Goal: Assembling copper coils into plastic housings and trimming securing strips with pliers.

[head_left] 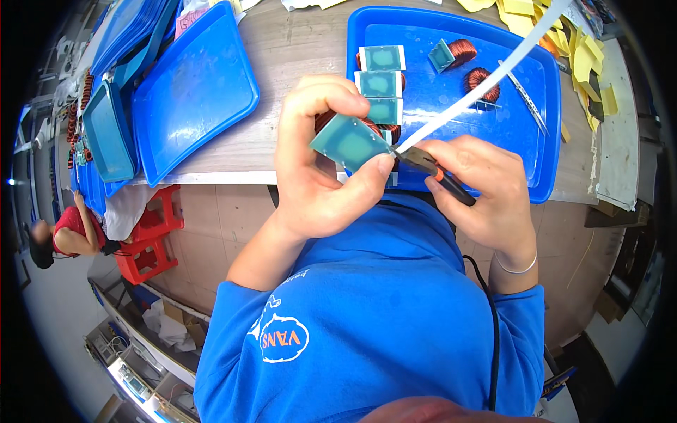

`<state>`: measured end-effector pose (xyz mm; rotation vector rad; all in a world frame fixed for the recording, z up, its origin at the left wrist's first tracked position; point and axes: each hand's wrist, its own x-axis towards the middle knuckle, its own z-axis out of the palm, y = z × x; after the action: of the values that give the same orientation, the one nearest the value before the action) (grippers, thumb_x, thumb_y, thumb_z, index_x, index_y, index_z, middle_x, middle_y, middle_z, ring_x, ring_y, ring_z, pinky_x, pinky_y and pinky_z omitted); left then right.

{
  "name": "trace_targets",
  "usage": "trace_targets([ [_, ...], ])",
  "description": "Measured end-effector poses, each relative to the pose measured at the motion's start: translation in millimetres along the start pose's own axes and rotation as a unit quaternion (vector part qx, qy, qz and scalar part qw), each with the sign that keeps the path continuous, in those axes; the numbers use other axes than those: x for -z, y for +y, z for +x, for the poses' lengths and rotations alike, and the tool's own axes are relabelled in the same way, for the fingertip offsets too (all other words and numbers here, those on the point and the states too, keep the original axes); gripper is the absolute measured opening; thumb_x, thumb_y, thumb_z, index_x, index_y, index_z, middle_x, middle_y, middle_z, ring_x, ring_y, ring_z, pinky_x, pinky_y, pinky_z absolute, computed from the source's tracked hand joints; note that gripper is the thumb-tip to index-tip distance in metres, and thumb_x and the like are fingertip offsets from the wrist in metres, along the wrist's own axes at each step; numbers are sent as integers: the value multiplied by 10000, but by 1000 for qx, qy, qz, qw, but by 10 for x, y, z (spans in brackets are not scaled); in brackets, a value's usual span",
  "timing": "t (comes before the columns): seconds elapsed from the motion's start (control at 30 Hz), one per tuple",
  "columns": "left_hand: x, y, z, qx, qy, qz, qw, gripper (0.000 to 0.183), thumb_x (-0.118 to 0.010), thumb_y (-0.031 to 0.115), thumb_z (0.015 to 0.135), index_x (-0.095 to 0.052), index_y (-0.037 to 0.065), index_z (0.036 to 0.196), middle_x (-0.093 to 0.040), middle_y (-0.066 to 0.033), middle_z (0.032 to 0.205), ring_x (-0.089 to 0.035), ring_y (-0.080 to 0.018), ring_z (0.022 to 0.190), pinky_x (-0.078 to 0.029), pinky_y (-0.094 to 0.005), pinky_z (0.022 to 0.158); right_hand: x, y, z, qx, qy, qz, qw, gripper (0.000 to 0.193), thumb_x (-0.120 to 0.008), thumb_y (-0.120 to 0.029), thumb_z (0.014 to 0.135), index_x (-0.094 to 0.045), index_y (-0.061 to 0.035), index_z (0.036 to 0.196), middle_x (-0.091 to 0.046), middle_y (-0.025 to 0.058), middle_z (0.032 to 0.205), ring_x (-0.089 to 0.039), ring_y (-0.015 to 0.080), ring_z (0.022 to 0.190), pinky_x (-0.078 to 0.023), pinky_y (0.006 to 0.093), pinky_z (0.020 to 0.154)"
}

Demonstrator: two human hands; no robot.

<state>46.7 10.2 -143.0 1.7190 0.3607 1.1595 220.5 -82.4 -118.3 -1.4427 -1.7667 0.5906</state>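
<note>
My left hand (317, 169) pinches a small square teal plate fixed to a copper coil (350, 143), holding it up close over the table edge. My right hand (486, 197) grips a small cutter with a black and orange handle (437, 173), its tip touching the plate's right corner. A long white strip of tape (486, 84) runs from that corner up to the upper right. Behind my hands a blue tray (522, 134) holds three more teal-plated coils in a column (379, 83) and two bare copper ring coils (482, 83).
Tweezers (525, 99) lie in the tray's right part. An empty blue tray (194, 92) and stacked trays (106, 134) sit at left on the wooden table. Yellow paper scraps (585, 56) pile at upper right. A person in red (70, 233) sits near red stools (151, 240) below left.
</note>
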Motion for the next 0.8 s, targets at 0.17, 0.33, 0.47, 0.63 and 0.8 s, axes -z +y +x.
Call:
trace_targets([
  [0.17,149,83,95,68,-77,-31,994,378,-622,0,639,-544,-16,1008,-496,-86,881,-491,-137,815,-390,-241,728,25,-15,-14,-29,31,35,998,383,-640,22,613,-624,-65,985,-585,74,727,-580,212,617,-465,285,544],
  [0.33,12,132,26,91,-66,-12,994,73,-671,43,711,-644,31,777,-528,-46,754,-502,-129,730,-389,-240,653,6,-64,16,10,-16,20,1000,326,-651,-6,611,-602,-45,931,-571,95,749,-570,252,655,-462,311,577],
  [0.47,-21,151,16,147,29,-75,986,49,-646,46,739,-633,11,771,-540,-55,769,-508,-126,744,-404,-244,672,46,-41,-4,10,-10,61,998,357,-685,-2,587,-571,-39,924,-569,109,846,-566,246,732,-457,314,629],
  [0.63,-80,140,-43,162,-44,-78,983,86,-640,57,738,-631,23,817,-542,-52,796,-508,-142,778,-396,-258,709,-16,-84,61,20,129,245,961,421,-687,32,679,-438,-6,1016,-539,73,906,-538,122,798,-460,241,692],
  [0.8,-93,175,-27,193,-154,-59,967,636,-736,99,616,-450,69,1183,-445,-48,905,-454,-141,834,-391,-278,738,5,-75,112,6,208,201,957,335,-572,110,736,-408,-27,995,-548,129,861,-544,160,768,-447,266,672],
])
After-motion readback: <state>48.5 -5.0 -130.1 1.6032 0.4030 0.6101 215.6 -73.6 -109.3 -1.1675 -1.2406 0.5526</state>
